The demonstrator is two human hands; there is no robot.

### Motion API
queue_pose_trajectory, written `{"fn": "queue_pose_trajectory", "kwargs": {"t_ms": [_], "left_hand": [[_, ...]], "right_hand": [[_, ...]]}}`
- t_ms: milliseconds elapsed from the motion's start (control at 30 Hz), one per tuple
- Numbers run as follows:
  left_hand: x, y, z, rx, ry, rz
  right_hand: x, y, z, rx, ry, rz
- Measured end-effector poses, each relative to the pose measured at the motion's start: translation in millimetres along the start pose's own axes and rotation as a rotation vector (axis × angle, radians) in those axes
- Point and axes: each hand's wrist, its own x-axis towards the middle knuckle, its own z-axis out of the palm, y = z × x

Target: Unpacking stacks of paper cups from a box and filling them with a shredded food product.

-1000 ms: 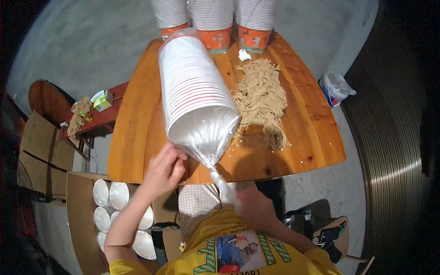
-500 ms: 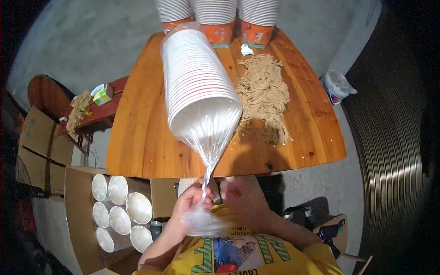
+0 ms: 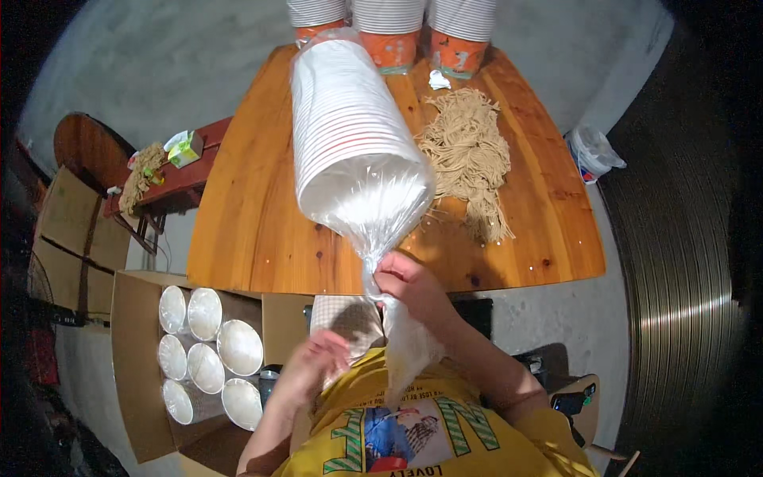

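A stack of white paper tubs (image 3: 350, 119) lies on its side on the wooden table, mouth toward me, inside a clear plastic bag (image 3: 373, 226). At the table's near edge, my right hand (image 3: 409, 290) is closed round the gathered neck of the bag. The bag's loose end hangs down below that hand, in front of my yellow shirt. My left hand (image 3: 314, 362) is off the bag, lower and to the left, slightly blurred, with its fingers loosely apart and nothing seen in them.
A heap of tan strings (image 3: 469, 155) lies right of the stack on the table (image 3: 246, 199). Bagged tub stacks (image 3: 387, 36) stand at the far edge near a crumpled white scrap (image 3: 439, 79). At lower left, a cardboard box (image 3: 135, 358) holds several tub stacks. A white bucket (image 3: 592, 151) sits at right.
My left hand has let go of the bag's twisted neck and drawn back leftward. My right hand has moved up and taken hold of the neck, which looks less twisted.
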Motion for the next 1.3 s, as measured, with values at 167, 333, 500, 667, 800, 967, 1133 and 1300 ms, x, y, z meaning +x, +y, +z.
{"fn": "queue_pose_trajectory", "kwargs": {"t_ms": [167,333,500,667,800,967,1133,1300], "left_hand": [[9.4,50.9,27.4,0.024,0.268,0.418],[14.1,39.7,64.2,0.133,0.168,0.308],[6.8,20.0,62.4,-0.651,-0.225,0.151],[15.6,-35.3,44.9,-1.236,-1.066,-0.165],[10.4,-52.4,23.9,-1.018,-0.667,-0.206],[1.1,-16.5,-46.4,-0.174,-0.005,-0.171],[16.1,93.8,-57.6,-0.221,0.296,0.408],[112.7,155.5,-44.4,-0.172,0.259,0.347]], "right_hand": [[-22.5,-8.0,24.5,-0.268,0.122,-0.247],[-62.3,-33.6,39.9,-1.040,0.187,-0.619],[-34.9,11.4,2.1,0.199,0.013,-0.142],[-14.7,-10.3,11.6,0.384,0.034,0.109],[-7.9,10.5,-1.8,0.162,0.056,-0.066],[-21.2,-11.1,-14.7,-0.226,0.243,-0.131],[-8.7,-58.4,-53.2,-0.886,0.308,-0.719],[76.9,-119.7,-88.8,-0.372,0.359,-0.474]]}}
